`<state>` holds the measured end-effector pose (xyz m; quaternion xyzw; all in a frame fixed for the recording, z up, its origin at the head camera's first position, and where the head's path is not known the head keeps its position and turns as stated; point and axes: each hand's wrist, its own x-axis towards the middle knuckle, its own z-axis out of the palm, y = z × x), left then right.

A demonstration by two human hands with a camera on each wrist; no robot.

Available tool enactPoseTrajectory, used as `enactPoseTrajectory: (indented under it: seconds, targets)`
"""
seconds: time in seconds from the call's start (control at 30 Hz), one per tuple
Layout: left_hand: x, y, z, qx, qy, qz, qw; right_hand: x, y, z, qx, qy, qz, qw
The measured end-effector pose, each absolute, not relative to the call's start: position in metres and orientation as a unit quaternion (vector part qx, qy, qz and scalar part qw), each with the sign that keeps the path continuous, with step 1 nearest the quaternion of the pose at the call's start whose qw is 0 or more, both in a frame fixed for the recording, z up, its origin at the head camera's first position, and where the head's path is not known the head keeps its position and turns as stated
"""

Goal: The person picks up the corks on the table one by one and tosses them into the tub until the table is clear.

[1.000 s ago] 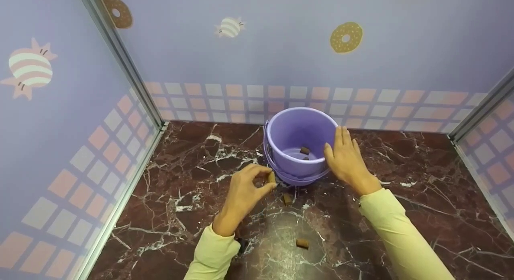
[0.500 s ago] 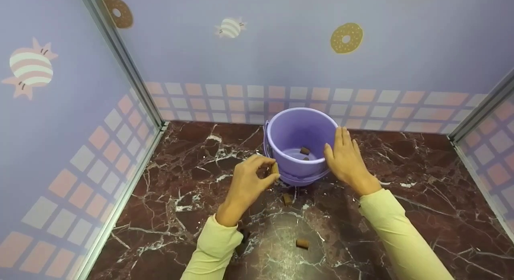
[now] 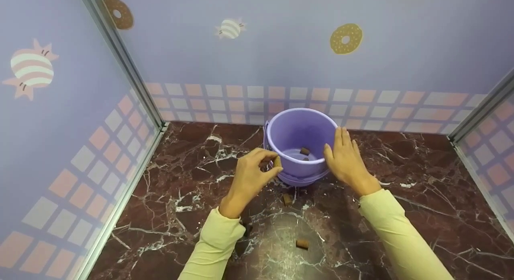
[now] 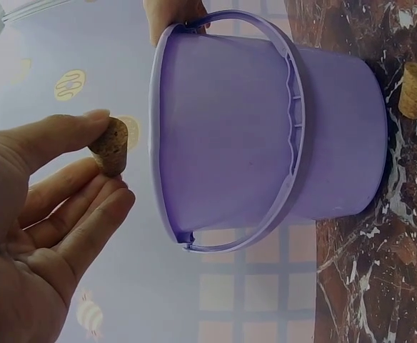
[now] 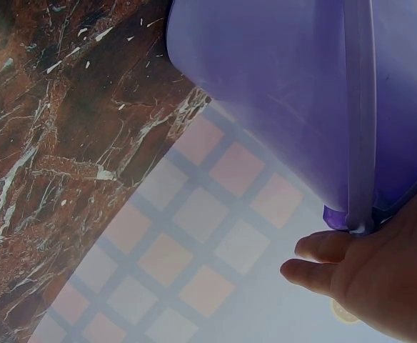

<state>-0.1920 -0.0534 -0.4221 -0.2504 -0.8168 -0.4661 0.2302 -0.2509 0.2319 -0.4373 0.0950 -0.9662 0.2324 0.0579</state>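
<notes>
My left hand [image 3: 251, 175] pinches a tapered cork stopper [image 4: 111, 148] between thumb and fingertips, just outside the near left rim of a purple bucket [image 3: 299, 167]. The left wrist view has the cork held level with the bucket's mouth, a small gap away from it. On the bucket's right rim rests my right hand [image 3: 348, 161], fingers straight and thumb spread along the edge. Its fingers [image 5: 323, 246] show beside the handle's pivot in the right wrist view. Inside the bucket, another cork [image 3: 304, 151] lies on the bottom, with part of one more [image 3: 306, 159] showing nearer the rim.
One cork [image 3: 287, 199] lies on the dark red marbled surface [image 3: 192, 240] right in front of the bucket, and a second cork [image 3: 302, 244] closer to me. The bucket's handle [image 4: 298, 128] hangs down its near side. A patterned wall [image 3: 281, 63] stands close behind.
My left hand has risen and moved slightly right with the cork, from low beside the bucket to near its rim. The right hand and the bucket have stayed put.
</notes>
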Motion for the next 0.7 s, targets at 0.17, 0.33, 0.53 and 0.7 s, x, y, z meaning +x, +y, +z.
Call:
enactPoseTrajectory:
  seconds: [0.17,0.33,0.53,0.7]
  targets:
    - [-0.196,-0.052,-0.420,-0.253,-0.811,-0.473,0.233,-0.250,0.232,-0.438,0.092,-0.966,0.235,0.055]
    - [-0.201,-0.051,-0.416,-0.249,-0.809,-0.479,0.233,-0.251,0.232,-0.438,0.091,-0.966,0.236,0.055]
    - [-0.207,-0.048,-0.414,-0.238,-0.804,-0.500,0.216,-0.251,0.232,-0.438,0.092,-0.966,0.236,0.051]
    - [-0.210,-0.046,-0.411,-0.235,-0.807,-0.495,0.218,-0.251,0.232,-0.437,0.092,-0.965,0.242,0.051]
